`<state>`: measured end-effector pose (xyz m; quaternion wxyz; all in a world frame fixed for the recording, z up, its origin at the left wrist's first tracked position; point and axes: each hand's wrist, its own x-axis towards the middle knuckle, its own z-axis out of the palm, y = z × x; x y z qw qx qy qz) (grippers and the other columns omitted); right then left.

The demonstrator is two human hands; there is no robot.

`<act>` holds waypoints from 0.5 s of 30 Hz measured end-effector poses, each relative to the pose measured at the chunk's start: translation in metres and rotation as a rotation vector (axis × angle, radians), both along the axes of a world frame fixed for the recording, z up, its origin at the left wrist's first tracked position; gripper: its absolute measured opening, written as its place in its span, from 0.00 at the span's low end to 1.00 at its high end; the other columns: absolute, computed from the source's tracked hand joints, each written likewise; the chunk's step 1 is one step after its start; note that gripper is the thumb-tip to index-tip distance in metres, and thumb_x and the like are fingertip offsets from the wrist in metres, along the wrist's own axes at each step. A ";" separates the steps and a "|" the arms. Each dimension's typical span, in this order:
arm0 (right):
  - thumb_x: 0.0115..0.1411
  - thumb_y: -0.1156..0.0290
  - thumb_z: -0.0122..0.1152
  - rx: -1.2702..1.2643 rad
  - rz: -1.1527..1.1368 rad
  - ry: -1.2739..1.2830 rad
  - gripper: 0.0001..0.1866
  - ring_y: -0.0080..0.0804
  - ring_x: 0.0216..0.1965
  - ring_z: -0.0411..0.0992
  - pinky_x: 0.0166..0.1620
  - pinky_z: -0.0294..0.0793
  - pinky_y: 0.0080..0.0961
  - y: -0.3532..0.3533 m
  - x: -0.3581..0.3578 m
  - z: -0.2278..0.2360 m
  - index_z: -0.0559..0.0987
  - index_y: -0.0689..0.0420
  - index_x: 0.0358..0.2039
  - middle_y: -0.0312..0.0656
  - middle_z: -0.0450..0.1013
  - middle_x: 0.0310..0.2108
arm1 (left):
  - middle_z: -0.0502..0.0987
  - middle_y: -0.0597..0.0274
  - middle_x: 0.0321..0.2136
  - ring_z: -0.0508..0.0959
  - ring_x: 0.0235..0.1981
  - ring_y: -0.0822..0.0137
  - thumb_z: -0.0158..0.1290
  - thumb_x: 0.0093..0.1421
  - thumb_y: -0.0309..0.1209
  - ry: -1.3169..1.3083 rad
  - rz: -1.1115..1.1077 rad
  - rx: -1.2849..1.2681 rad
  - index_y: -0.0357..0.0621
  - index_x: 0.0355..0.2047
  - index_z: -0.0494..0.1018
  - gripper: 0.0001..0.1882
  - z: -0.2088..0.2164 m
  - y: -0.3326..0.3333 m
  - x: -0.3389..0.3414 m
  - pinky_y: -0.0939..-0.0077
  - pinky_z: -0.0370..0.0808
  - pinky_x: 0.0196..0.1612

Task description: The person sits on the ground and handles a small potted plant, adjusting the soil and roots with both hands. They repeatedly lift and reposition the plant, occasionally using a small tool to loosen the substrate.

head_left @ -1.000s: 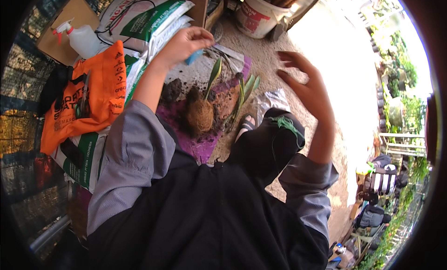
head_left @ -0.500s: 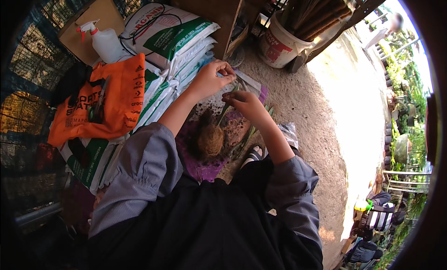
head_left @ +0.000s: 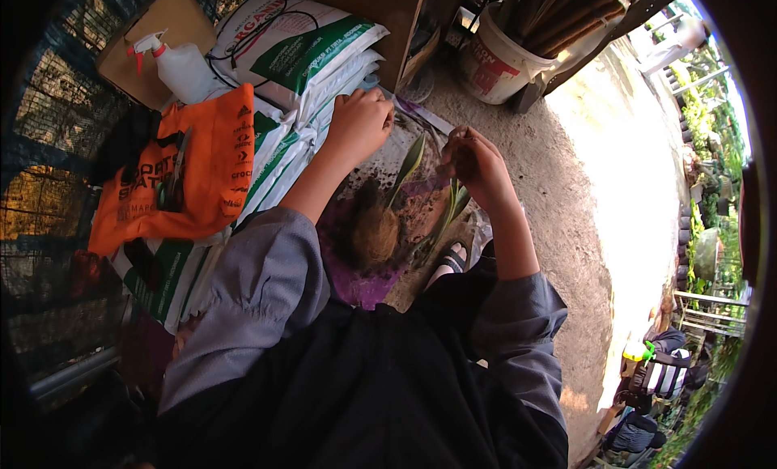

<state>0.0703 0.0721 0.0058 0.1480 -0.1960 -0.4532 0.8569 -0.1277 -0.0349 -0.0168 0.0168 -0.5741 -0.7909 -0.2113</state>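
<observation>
My left hand (head_left: 362,123) is raised beside the stacked sacks, its fingers curled closed. Across from it, my right hand (head_left: 477,165) is closed too, fingertips pinched together. Whatever either hand holds is too small or hidden to make out. Below and between them lies a plant with a round, brown, fibrous ball (head_left: 375,236) at its base and a long green leaf (head_left: 409,163) pointing away from me. More green leaves (head_left: 450,214) lie to its right, below my right hand. Dark soil is scattered around the ball on a purple and whitish plastic sheet (head_left: 366,288).
Stacked white and green sacks (head_left: 324,44) stand at the left, with an orange bag (head_left: 182,169) and a spray bottle (head_left: 182,68) on top. A white bucket (head_left: 495,64) of brown poles stands at the far side. My sandalled foot (head_left: 452,261) is near the sheet.
My hands have moved apart, the right one outward to the right and the left one slightly up and left. The plant's leaf now shows between them.
</observation>
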 end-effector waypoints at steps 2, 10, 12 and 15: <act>0.62 0.72 0.42 -0.021 -0.062 -0.012 0.07 0.23 0.23 0.64 0.25 0.63 0.19 0.005 -0.001 0.001 0.70 0.60 0.35 0.36 0.65 0.22 | 0.73 0.64 0.34 0.72 0.41 0.61 0.56 0.47 0.30 0.015 0.005 -0.117 0.47 0.23 0.74 0.03 -0.008 0.004 -0.002 0.58 0.66 0.42; 0.60 0.72 0.48 0.258 -0.271 -0.006 0.07 0.19 0.20 0.59 0.22 0.56 0.17 0.019 0.009 0.010 0.73 0.60 0.33 0.32 0.63 0.20 | 0.71 0.56 0.42 0.69 0.47 0.52 0.55 0.48 0.38 -0.021 0.075 -0.535 0.47 0.33 0.75 0.13 -0.089 0.016 0.006 0.50 0.67 0.45; 0.58 0.71 0.51 0.754 -0.433 -0.213 0.07 0.23 0.19 0.64 0.23 0.61 0.19 0.020 0.007 0.006 0.75 0.60 0.32 0.35 0.68 0.19 | 0.67 0.52 0.48 0.65 0.52 0.49 0.54 0.50 0.40 -0.123 0.018 -0.671 0.45 0.41 0.72 0.19 -0.105 0.019 0.038 0.47 0.64 0.50; 0.54 0.70 0.54 1.277 -0.534 -0.453 0.07 0.32 0.20 0.70 0.27 0.68 0.24 0.009 0.010 0.017 0.76 0.59 0.31 0.42 0.73 0.19 | 0.59 0.49 0.55 0.56 0.58 0.46 0.54 0.50 0.43 -0.307 0.040 -0.712 0.46 0.53 0.62 0.31 -0.155 0.016 0.097 0.40 0.57 0.54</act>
